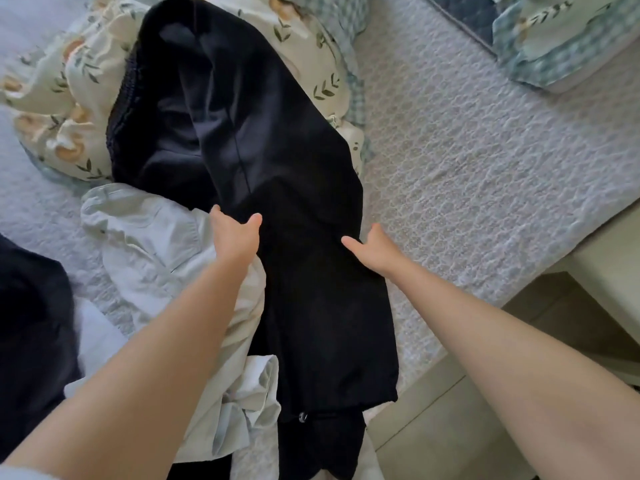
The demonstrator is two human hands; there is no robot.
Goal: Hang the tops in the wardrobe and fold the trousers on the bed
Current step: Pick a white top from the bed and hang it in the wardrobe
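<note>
Black trousers (277,174) lie stretched lengthwise on the bed, waistband at the far end over a floral duvet, legs running toward me. My left hand (235,237) grips the left edge of the trousers at mid-length, thumb on top and fingers tucked under the fabric. My right hand (370,249) grips the right edge at the same height, thumb on the cloth, fingers hidden beneath. A pale crumpled garment (152,251) lies under my left arm, partly beneath the trousers. Another dark garment (31,323) sits at the left edge.
A grey-white quilted bedspread (467,161) covers the bed. The floral duvet (76,84) is bunched at the far left. A blue patterned pillow (561,39) lies at the top right. The bed's edge and a pale floor (450,410) show at the lower right.
</note>
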